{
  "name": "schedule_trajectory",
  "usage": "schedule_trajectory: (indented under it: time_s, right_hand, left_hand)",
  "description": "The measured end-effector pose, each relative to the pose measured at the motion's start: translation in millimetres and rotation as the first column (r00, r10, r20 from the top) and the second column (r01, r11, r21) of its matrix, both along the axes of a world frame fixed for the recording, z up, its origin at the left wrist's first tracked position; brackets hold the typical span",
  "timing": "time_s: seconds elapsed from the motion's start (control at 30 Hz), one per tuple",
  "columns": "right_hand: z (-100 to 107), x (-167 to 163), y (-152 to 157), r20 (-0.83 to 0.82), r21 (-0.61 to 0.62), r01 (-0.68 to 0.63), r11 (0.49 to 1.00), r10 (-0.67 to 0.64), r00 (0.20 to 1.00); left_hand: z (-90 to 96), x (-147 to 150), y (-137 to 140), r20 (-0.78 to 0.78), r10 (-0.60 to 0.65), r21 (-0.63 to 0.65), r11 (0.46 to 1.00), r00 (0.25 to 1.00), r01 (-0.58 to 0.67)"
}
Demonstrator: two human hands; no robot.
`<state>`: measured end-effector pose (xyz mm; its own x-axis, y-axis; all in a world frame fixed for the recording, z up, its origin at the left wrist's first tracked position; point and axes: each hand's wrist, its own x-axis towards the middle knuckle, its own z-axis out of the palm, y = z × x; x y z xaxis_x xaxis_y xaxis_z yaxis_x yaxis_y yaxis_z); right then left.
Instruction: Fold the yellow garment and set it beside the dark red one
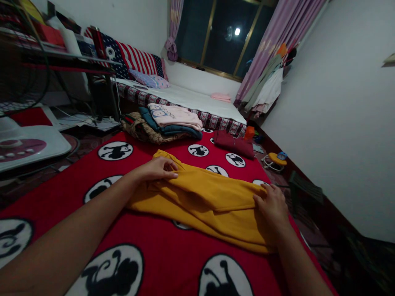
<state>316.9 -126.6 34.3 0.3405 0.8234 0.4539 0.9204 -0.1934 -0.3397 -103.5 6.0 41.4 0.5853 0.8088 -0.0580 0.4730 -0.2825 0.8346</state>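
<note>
A mustard-yellow garment [197,201] lies in a long, partly folded strip across a red blanket [166,255] patterned with white ovals and black figures. My left hand [159,168] pinches the cloth near its left end, thumb and fingers closed on a fold. At the right end, my right hand [273,203] has its thumb and fingers closed on the upper edge. Loose creases run along the middle of the cloth. Whether it is a top or trousers I cannot tell.
Behind the garment sits a stack of folded clothes [175,119], pink on top. Right of that lies a folded dark red garment [233,144]. A bed [191,98] stands below the window. On the left is a cluttered desk [70,59]; on the right, a yellow stool [277,159].
</note>
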Motion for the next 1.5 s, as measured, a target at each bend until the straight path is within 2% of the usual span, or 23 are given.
schedule_trajectory:
  time_s: [0.07,0.13,0.2,0.27,0.3,0.37,0.47,0.53,0.57,0.6,0.67,0.73,0.77,0.87,0.93,1.0,1.07,1.13,1.2,1.27,1.33,1.4,1.5]
  right_hand:
    - [-2,-25,0,0.051,0.084,-0.138,0.987,0.134,0.990]
    - [1,-53,0,0.013,0.105,-0.346,0.932,0.347,0.938]
    - [2,-76,0,-0.048,0.047,-0.512,0.858,0.513,0.857]
    - [0,-91,2,-0.086,-0.063,-0.591,0.804,0.586,0.806]
    - [0,-96,3,-0.088,-0.121,-0.596,0.793,0.590,0.803]
    - [2,-102,6,-0.049,-0.227,-0.546,0.806,0.551,0.833]
    - [15,-112,13,0.088,-0.384,-0.370,0.846,0.432,0.897]
    - [25,-122,20,0.156,-0.397,-0.295,0.869,0.381,0.911]
    - [28,-128,24,0.160,-0.355,-0.321,0.878,0.395,0.905]
    - [28,-133,27,0.144,-0.296,-0.391,0.871,0.446,0.883]
    - [19,-142,33,0.095,-0.194,-0.585,0.788,0.608,0.788]
    - [2,-147,37,0.056,-0.189,-0.692,0.697,0.711,0.701]
    - [-7,-148,38,0.039,-0.211,-0.702,0.681,0.723,0.690]
    - [-28,-148,38,0.027,-0.245,-0.667,0.704,0.693,0.721]
    - [-34,-147,37,0.032,-0.231,-0.663,0.712,0.686,0.727]
    - [-34,-146,37,0.039,-0.202,-0.670,0.714,0.690,0.723]
    - [-32,-146,36,0.039,-0.157,-0.681,0.716,0.693,0.720]
    - [-28,-147,33,0.042,-0.087,-0.696,0.713,0.700,0.713]
    - [-23,-149,29,0.066,-0.005,-0.722,0.692,0.720,0.691]
    - [-18,-152,25,0.112,0.028,-0.770,0.638,0.763,0.636]
    - [-14,-156,23,0.132,-0.050,-0.824,0.564,0.822,0.554]
    - [-12,-161,21,0.096,-0.186,-0.841,0.508,0.861,0.499]
    - [-10,-167,20,0.025,-0.301,-0.817,0.492,0.860,0.509]
  left_hand:
    - [4.4,-12,1,-0.077,-0.113,-0.073,0.992,0.991,0.107]
    - [9.9,-21,1,-0.124,-0.143,-0.127,0.984,0.982,0.127]
    - [13.1,-27,3,-0.122,-0.101,-0.135,0.987,0.987,0.085]
    - [12.3,-31,7,-0.075,-0.047,-0.127,0.991,0.996,0.037]
    - [10.4,-32,8,-0.043,-0.016,-0.118,0.993,0.999,0.011]
    - [4.6,-32,13,0.022,0.052,-0.074,0.996,0.998,-0.050]
    - [-5.7,-30,19,0.080,0.108,0.049,0.992,0.991,-0.112]
    - [-11.1,-27,22,0.109,0.135,0.143,0.978,0.985,-0.150]
    - [-12.7,-25,23,0.126,0.154,0.192,0.965,0.980,-0.176]
    - [-13.5,-23,23,0.146,0.181,0.241,0.947,0.973,-0.213]
    - [-12.0,-20,22,0.190,0.253,0.327,0.894,0.948,-0.305]
    - [-7.1,-20,21,0.244,0.344,0.366,0.833,0.907,-0.414]
    - [-3.9,-22,20,0.273,0.389,0.376,0.798,0.880,-0.470]
    - [4.8,-32,21,0.361,0.515,0.400,0.668,0.778,-0.628]
    - [7.4,-42,25,0.407,0.587,0.404,0.571,0.699,-0.715]
    - [7.1,-50,29,0.431,0.631,0.381,0.520,0.645,-0.764]
    - [6.1,-53,31,0.432,0.620,0.358,0.548,0.655,-0.756]
    - [6.9,-51,29,0.408,0.544,0.369,0.636,0.733,-0.678]
    - [10.1,-42,23,0.351,0.431,0.386,0.742,0.831,-0.548]
    - [13.3,-31,16,0.275,0.308,0.354,0.848,0.911,-0.394]
    - [11.9,-21,11,0.202,0.182,0.290,0.927,0.962,-0.237]
    - [4.0,-16,12,0.085,0.078,0.283,0.954,0.993,-0.099]
    - [-11.8,-15,17,-0.158,0.046,0.373,0.928,0.986,0.017]
